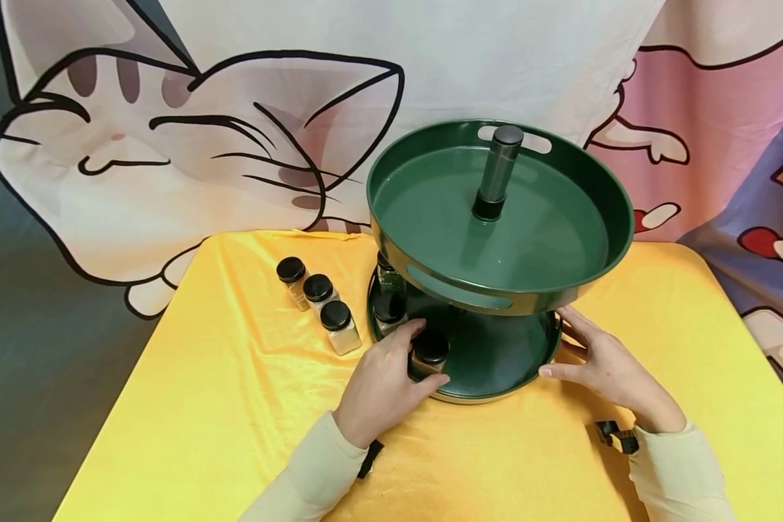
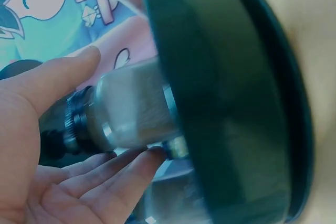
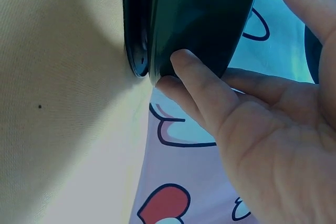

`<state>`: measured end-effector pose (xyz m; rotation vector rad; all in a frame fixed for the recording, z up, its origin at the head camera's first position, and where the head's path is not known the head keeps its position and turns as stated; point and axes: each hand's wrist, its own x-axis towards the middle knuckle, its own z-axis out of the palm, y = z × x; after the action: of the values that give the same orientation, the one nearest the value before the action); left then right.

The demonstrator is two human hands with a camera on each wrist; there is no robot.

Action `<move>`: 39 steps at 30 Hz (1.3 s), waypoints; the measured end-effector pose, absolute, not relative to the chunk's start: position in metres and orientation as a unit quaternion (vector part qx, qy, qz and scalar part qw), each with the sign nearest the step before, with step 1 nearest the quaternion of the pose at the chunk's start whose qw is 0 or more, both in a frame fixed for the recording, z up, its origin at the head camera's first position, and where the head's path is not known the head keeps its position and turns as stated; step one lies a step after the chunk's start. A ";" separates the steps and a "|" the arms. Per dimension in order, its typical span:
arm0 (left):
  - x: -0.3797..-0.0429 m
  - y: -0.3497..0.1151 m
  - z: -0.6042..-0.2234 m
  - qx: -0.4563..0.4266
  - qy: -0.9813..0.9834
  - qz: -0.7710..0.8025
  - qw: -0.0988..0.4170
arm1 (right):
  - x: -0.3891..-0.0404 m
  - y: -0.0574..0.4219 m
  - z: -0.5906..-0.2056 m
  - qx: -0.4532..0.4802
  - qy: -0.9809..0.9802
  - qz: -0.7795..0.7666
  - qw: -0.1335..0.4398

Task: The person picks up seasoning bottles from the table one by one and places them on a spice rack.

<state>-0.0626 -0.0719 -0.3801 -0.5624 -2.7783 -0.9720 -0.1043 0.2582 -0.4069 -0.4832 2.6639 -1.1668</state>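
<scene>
The black-lidded jar (image 1: 430, 351) is showing upright at the front left of the lower tray (image 1: 502, 355) of a green two-tier stand (image 1: 548, 297), its base being too hidden to tell whether it is touching the tray floor. The left hand (image 1: 383, 373) is arching around this jar with thumb and fingers loosely parted; in the left wrist view the thumb is showing clear of the glass, while the fingertips are lying close to the other side, and whether they are touching it I cannot tell. The right hand (image 1: 603, 359) is reaching to the right side of the lower tray, gripping nothing, its fingers relaxed and spread, and in the right wrist view one fingertip is resting against the tray's dark green wall. On the left of the lower tray, a second jar (image 1: 389, 312) is standing just beside the left fingers, and a third jar (image 1: 390, 278) is standing farther back, partly hiding under the upper tray (image 1: 431, 210). A dark post (image 1: 498, 170) is rising from the middle of that upper tray. Left of the stand, on the yellow tabletop (image 1: 215, 413), a back jar (image 1: 293, 281), a middle jar (image 1: 321, 291) and a pale-filled front jar (image 1: 340, 328) are forming a slanting row, while a patterned cloth backdrop (image 1: 483, 65) is hanging behind, a cartoon cat (image 1: 130, 174) spreading across its left part
</scene>
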 end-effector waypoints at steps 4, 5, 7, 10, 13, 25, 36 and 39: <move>-0.059 -0.081 -0.368 -0.194 -0.925 -0.312 0.092 | -0.103 0.258 -0.406 -0.160 0.899 -0.397 0.096; -0.059 -0.084 -0.365 -0.197 -0.924 -0.311 0.099 | -0.103 0.258 -0.406 -0.160 0.899 -0.397 0.096; -0.059 -0.090 -0.359 -0.203 -0.921 -0.312 0.117 | -0.103 0.258 -0.406 -0.160 0.900 -0.394 0.094; -0.061 -0.101 -0.352 -0.205 -0.914 -0.317 0.150 | -0.103 0.259 -0.406 -0.164 0.902 -0.390 0.089; -0.063 -0.112 -0.348 -0.193 -0.910 -0.322 0.178 | -0.103 0.259 -0.406 -0.172 0.901 -0.389 0.086; -0.075 -0.154 -0.341 -0.127 -0.928 -0.291 0.197 | -0.102 0.261 -0.405 -0.178 0.892 -0.407 0.082; -0.092 -0.180 -0.357 -0.129 -0.938 -0.302 0.111 | -0.099 0.265 -0.403 -0.178 0.913 -0.363 0.049; -0.096 -0.185 -0.362 -0.126 -0.935 -0.321 0.088 | -0.098 0.265 -0.402 -0.185 0.916 -0.355 0.032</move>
<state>-0.0955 -0.1854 -0.3616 -0.3760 -2.7818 -0.9552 -0.0984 0.2648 -0.4023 -0.5686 2.8187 -1.0943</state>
